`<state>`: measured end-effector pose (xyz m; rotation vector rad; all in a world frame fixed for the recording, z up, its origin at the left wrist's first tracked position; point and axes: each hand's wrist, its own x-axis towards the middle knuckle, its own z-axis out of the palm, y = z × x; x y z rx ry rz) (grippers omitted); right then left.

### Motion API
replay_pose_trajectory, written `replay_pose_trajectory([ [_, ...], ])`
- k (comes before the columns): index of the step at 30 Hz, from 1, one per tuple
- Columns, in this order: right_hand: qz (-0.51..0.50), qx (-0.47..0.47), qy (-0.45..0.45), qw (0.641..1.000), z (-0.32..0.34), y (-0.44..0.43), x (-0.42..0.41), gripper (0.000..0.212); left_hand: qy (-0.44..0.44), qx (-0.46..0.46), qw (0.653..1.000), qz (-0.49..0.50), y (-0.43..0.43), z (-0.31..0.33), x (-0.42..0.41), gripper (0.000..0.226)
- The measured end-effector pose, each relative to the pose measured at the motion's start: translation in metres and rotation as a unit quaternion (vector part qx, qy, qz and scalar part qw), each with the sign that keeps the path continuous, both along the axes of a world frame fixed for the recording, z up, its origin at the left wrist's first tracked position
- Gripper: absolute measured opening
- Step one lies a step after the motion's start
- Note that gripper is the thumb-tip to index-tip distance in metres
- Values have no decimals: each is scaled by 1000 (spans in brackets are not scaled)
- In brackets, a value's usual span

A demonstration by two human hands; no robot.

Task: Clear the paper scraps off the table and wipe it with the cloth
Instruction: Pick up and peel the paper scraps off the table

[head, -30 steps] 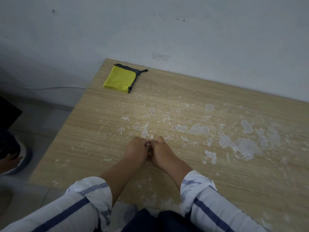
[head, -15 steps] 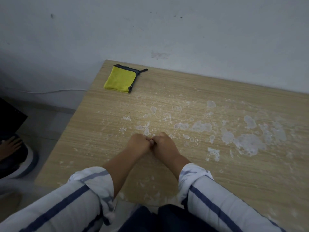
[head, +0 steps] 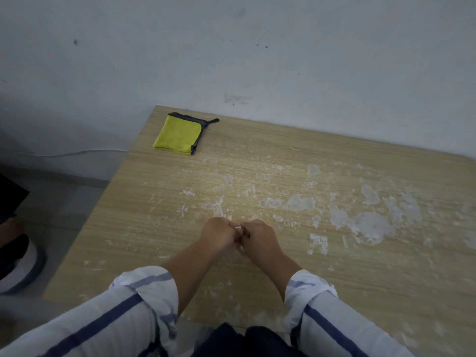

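A: We have both hands low over the middle of the tabletop (head: 159,228). Left hand (head: 219,234) and right hand (head: 258,237) are curled into loose fists, knuckles nearly touching.

B: Clamped on anything?

A: A small pale bit (head: 238,229) shows in the gap between them, pinched at the fingertips. We read it as a paper scrap, but which hand really holds it we cannot tell; the fingers are tucked under.

B: Scraps elsewhere?

A: White paper residue (head: 368,225) lies patchy across the wood, thickest to the right of our hands, thinner flecks (head: 219,204) just beyond them and a few near the front edge.

B: The cloth?

A: Yellow cloth (head: 179,135), folded square with a dark grey border, lies flat at the far left corner, near the wall (head: 231,47), well apart from both hands.

B: Sleeves?

A: Striped sleeves (head: 144,297) are rolled to the forearm. A white cable (head: 77,153) runs along the wall base, left of the tabletop.
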<state>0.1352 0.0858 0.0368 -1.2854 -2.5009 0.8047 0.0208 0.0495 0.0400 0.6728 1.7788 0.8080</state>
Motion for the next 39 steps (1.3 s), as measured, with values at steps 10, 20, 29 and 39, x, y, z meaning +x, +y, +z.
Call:
replay_pose_trajectory([
  [10, -58, -31, 23, 998, 19, 22, 7, 18, -40, 46, 997, 37, 18, 21, 9, 11],
  [20, -68, -61, 27, 995, 10, 14, 8, 19, -132, -12, 989, 71, 12, 12, 15, 14],
  [29, -83, -94, -15, 992, 13, 4, 6, 12, -161, -7, 979, 125, 10, 2, 24, 14],
  [39, -113, -105, -15, 988, 25, 6, 10, 17, -152, 4, 979, 137, 19, 7, 32, 5],
])
